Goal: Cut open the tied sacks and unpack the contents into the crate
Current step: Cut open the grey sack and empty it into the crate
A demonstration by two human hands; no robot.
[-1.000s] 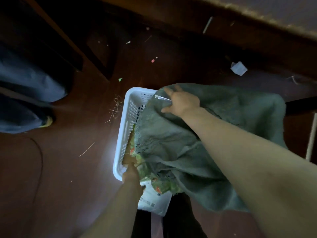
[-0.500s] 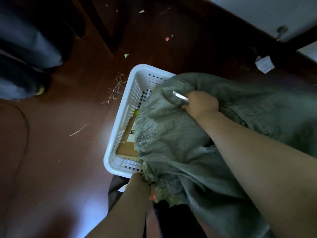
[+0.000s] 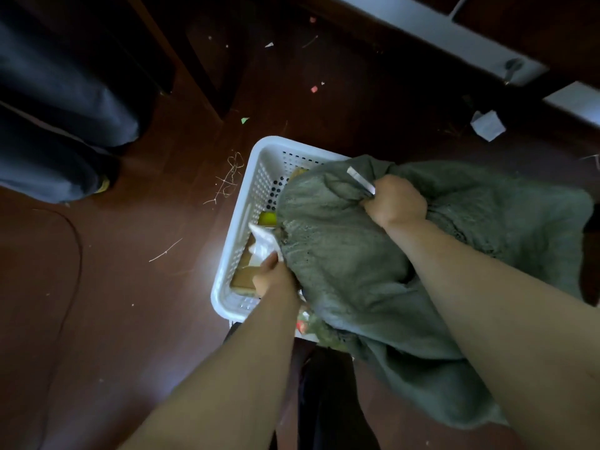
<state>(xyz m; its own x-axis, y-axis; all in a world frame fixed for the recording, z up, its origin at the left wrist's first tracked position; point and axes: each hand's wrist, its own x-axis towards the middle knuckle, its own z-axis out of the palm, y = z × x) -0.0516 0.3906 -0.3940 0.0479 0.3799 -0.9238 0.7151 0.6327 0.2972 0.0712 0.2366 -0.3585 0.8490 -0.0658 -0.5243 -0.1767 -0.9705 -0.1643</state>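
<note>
A grey-green woven sack [image 3: 341, 254] lies draped over the right half of a white perforated plastic crate [image 3: 246, 203] on the dark floor. My right hand [image 3: 394, 201] grips a bunch of the sack's cloth, together with a thin white tool [image 3: 360, 180] that sticks out past my thumb. At the sack's left edge my left hand [image 3: 276, 280] holds a white plastic packet [image 3: 263, 240] over the crate. Inside the crate lie a brown flat pack [image 3: 242, 277] and a yellow-green item [image 3: 268, 218]. A green and red printed packet [image 3: 308, 324] shows under the sack's near edge.
Another person's dark trouser legs and a shoe [image 3: 65, 134] stand at the left. Straw strands [image 3: 229, 180] and paper scraps litter the floor beside the crate. A crumpled white paper [image 3: 487, 125] lies at the far right, below a pale ledge [image 3: 454, 34]. My own dark legs stand below the crate.
My right hand closed from spread fingers into a fist on the sack cloth. My left hand moved forward along the sack's edge and now holds a white packet over the crate.
</note>
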